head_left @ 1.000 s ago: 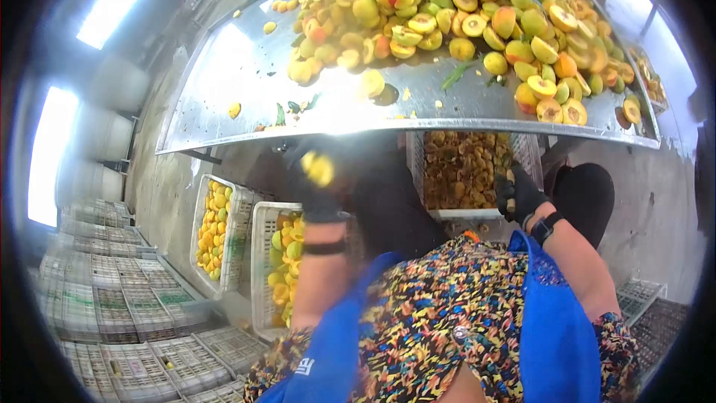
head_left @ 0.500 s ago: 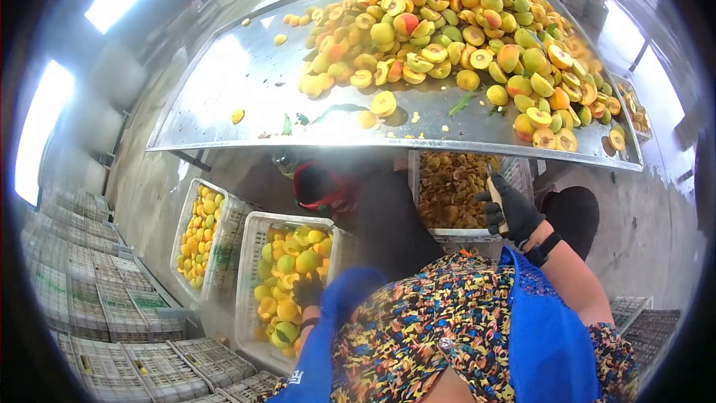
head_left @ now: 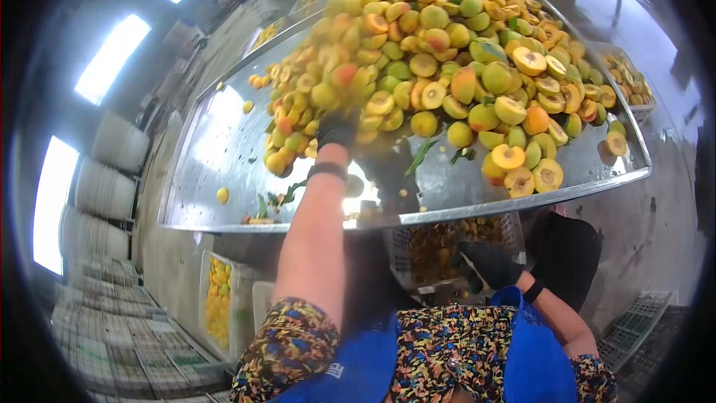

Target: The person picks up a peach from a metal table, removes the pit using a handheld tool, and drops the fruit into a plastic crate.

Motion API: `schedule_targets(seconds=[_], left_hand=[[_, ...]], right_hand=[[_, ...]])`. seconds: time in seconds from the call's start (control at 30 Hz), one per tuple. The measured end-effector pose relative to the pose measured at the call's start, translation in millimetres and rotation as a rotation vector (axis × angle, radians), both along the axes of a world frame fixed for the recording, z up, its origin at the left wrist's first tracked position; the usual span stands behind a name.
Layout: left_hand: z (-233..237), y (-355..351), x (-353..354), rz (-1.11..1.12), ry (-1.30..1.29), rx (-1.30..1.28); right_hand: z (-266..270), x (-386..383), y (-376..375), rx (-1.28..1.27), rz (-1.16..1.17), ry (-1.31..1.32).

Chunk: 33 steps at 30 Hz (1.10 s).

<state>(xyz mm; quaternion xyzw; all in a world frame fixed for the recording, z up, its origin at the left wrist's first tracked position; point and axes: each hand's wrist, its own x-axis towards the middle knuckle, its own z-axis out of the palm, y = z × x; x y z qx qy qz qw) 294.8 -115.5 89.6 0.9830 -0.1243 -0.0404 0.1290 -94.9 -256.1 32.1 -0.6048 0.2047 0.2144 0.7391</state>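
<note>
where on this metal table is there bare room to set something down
The widest bare patch is the left side of the metal table, between its left rim and the fruit pile, with a loose fruit there. A narrow strip runs along the near rim, between the left hand and the cut halves. Centre and right are heaped full.

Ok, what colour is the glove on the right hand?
Black; the head view shows it best, on the right hand below the table.
</note>
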Motion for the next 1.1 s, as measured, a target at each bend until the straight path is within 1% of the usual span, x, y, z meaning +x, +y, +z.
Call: schedule_targets(seconds=[0.03,0.13,0.23,0.27,0.33,0.37,0.43,0.47,0.5,0.53,0.57,0.6,0.63,0.7,0.77,0.8,0.83,0.87,0.9,0.93,1.0,1.07,1.1], left_hand=[[-20.3,-15.5,1.5,0.098,-0.106,-0.08],[-38.9,-32.6,-3.2,0.063,0.057,-0.122],[-57.8,-6.2,-50.2,-0.425,-0.196,-0.135],[-61.6,3.8,-68.7,-0.579,-0.281,-0.144],[-24.8,15.9,-119.0,-0.715,-0.287,-0.046],[-10.5,21.5,-135.2,-0.689,-0.194,-0.007],[-3.7,45.1,-157.3,-0.584,-0.122,-0.336],[-1.1,54.0,-166.0,-0.535,-0.095,-0.502],[1.5,63.8,-174.6,-0.433,0.035,-0.74],[0.6,70.4,-185.7,-0.412,0.119,-1.025],[-2.4,74.0,-198.6,-0.382,0.204,-1.312],[0.4,80.4,-206.5,-0.258,0.58,-1.697],[3.3,86.9,-214.4,-0.015,0.912,-2.094],[32.6,78.8,-255.3,-0.062,0.767,-2.162],[39.8,71.6,-280.2,-0.137,0.435,-1.992],[38.8,68.2,-286.2,-0.186,0.19,-1.777],[38.6,71.5,-290.0,-0.252,0.046,-1.588],[38.5,74.7,-293.7,-0.298,-0.109,-1.405],[40.2,86.2,-295.4,-0.366,-0.18,-1.261],[36.5,89.1,-295.6,-0.394,-0.229,-1.183],[29.3,94.8,-296.1,-0.444,-0.334,-1.031],[24.1,93.5,-303.0,-0.33,-0.032,-1.315],[21.1,95.3,-304.0,-0.322,0.003,-1.336]], right_hand=[[5.8,0.9,-5.5,0.061,0.013,0.122],[14.6,3.4,-12.3,0.03,-0.033,0.118],[29.3,4.9,-5.3,0.076,-0.064,0.092],[31.9,7.1,-3.5,0.061,-0.044,0.044],[36.3,6.2,3.1,0.026,-0.004,-0.053],[11.3,1.3,5.1,0.03,-0.002,-0.154],[17.5,-6.6,11.9,-0.094,0.041,-0.245],[28.9,-9.2,15.3,-0.15,0.072,-0.23],[40.3,-11.8,18.8,-0.205,0.104,-0.215],[51.6,-14.6,22.4,-0.259,0.138,-0.2],[80.6,-11.8,32.1,-0.277,0.167,-0.023],[97.0,-10.0,39.6,-0.301,0.194,0.151],[99.8,-11.8,44.3,-0.338,0.214,0.018],[102.4,-17.2,53.0,-0.397,0.257,-0.248],[118.7,-15.6,66.6,-0.573,0.23,-0.464],[125.8,-13.4,73.1,-0.66,0.21,-0.572],[128.1,-12.7,80.3,-0.706,0.151,-0.664],[128.5,-12.3,86.3,-0.846,0.16,-0.727],[127.6,-11.3,91.4,-0.987,0.168,-0.79],[126.4,-10.4,95.1,-1.126,0.173,-0.854],[122.5,-9.7,100.1,-1.097,0.145,-0.798],[121.8,-10.2,104.0,-1.095,0.146,-0.753],[122.4,-10.0,105.0,-1.109,0.16,-0.737]])
